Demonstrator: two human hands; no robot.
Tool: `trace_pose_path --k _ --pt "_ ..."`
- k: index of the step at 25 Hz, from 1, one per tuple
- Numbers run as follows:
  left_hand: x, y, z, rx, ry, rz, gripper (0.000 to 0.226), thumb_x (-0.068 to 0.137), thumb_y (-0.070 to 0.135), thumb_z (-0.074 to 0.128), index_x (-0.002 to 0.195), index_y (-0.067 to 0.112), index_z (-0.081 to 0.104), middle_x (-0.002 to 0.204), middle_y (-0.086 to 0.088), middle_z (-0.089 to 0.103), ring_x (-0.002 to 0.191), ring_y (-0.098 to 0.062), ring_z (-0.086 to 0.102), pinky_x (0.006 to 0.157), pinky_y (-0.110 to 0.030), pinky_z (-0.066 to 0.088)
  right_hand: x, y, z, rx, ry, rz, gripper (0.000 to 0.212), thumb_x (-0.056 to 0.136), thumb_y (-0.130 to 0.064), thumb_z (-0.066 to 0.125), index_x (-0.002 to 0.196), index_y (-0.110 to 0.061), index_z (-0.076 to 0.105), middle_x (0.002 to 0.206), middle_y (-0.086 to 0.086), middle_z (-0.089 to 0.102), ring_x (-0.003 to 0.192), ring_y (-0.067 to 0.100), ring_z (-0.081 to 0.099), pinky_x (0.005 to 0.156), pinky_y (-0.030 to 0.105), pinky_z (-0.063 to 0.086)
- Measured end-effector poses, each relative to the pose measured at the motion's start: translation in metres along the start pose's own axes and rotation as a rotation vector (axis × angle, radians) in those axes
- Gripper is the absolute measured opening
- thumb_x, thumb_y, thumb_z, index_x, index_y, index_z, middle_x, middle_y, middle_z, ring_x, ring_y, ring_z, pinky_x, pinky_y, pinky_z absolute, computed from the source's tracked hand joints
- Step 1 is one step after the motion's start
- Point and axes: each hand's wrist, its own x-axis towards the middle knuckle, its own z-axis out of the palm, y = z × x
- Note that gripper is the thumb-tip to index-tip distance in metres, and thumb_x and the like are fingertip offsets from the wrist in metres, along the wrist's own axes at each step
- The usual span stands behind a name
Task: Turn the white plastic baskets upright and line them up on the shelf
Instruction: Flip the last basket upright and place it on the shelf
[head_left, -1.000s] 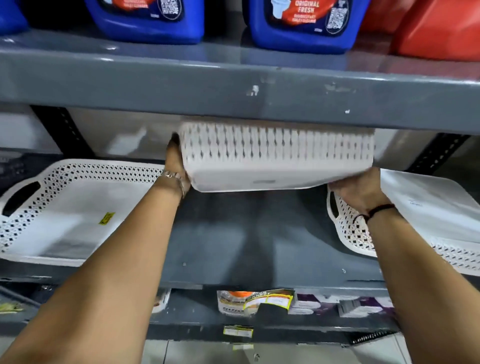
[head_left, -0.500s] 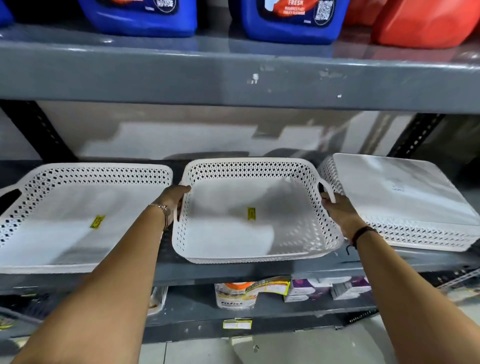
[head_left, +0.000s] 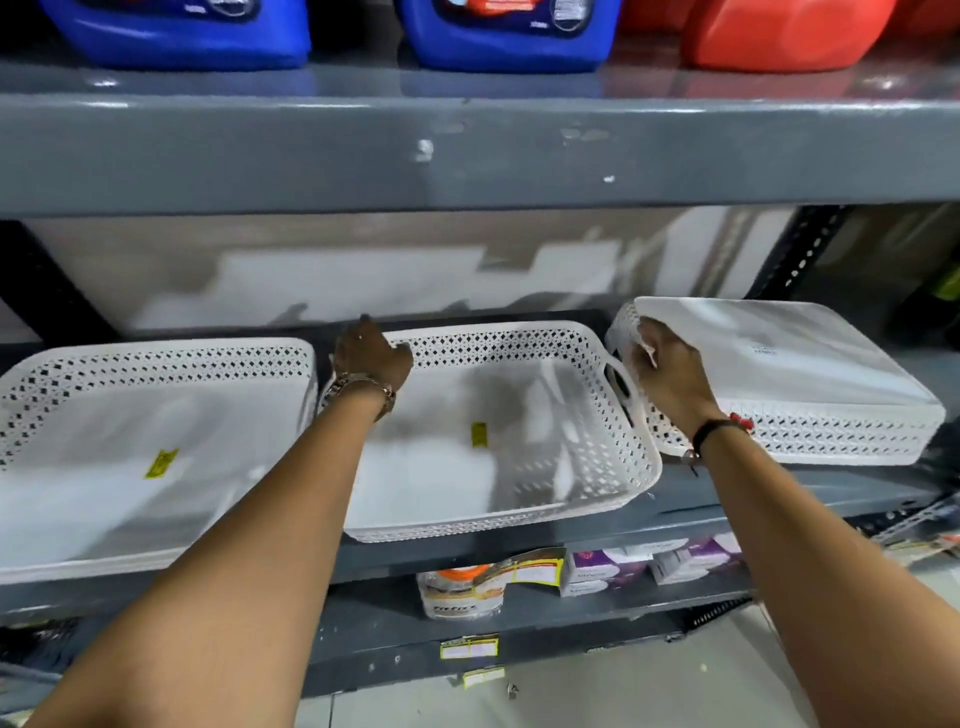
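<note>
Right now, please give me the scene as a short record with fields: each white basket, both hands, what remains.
left white perforated plastic basket: upright on grey metal shelf
middle white basket: upright
right white basket: upside down
left hand: over middle basket's back left corner
right hand: on right basket's left end
remaining: turn right basket upright

Both forearms are bare, with no sleeves in view. The left hand (head_left: 371, 351) has a gold-toned metal link bracelet (head_left: 363, 389) at the wrist, its links catching light. The right hand (head_left: 667, 366) has a thin black cord band (head_left: 719, 428) round the wrist, with a small red bead or charm (head_left: 740, 422) on its outer side and a loose end hanging.
</note>
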Motion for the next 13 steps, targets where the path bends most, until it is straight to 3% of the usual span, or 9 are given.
trace_pose_path --k 2,6,10,13 --pt "-0.006 0.031 0.024 -0.051 -0.041 0.079 0.064 0.092 0.02 0.049 0.146 0.002 0.019 0.153 -0.021 0.027 0.14 -0.035 0.028 0.117 -0.041 0.026 0.011 0.016 -0.025 0.033 0.073 0.001 0.037 0.093 -0.008 0.047 0.127 0.004 0.048 0.131 0.022 0.056 0.122 0.032 0.053 0.102 0.031 0.038" --pt "-0.025 0.097 0.09 -0.221 -0.185 0.118 0.063 0.094 0.018 0.047 0.148 0.002 0.017 0.155 -0.018 0.026 0.142 -0.03 0.028 0.117 -0.034 0.026 0.033 0.082 -0.083 0.026 0.148 0.178 0.04 0.095 -0.016 0.043 0.131 0.001 0.046 0.134 0.021 0.053 0.124 0.033 0.049 0.104 0.033 0.037" --pt "-0.037 0.154 0.153 -0.424 -0.274 0.119 0.057 0.092 0.018 0.051 0.142 -0.001 0.031 0.144 -0.021 0.043 0.132 -0.034 0.043 0.111 -0.04 0.036 0.058 0.151 -0.129 -0.097 0.134 0.301 0.044 0.095 -0.019 0.041 0.134 0.002 0.04 0.136 0.028 0.048 0.126 0.039 0.044 0.104 0.037 0.035" --pt "-0.045 0.178 0.197 -0.418 -0.3 0.172 0.057 0.084 0.026 0.052 0.133 -0.001 0.043 0.133 -0.023 0.055 0.123 -0.037 0.051 0.105 -0.041 0.039 0.071 0.188 -0.152 -0.139 0.064 0.43 0.052 0.095 -0.03 0.04 0.131 0.007 0.04 0.133 0.035 0.046 0.125 0.043 0.043 0.103 0.04 0.034"
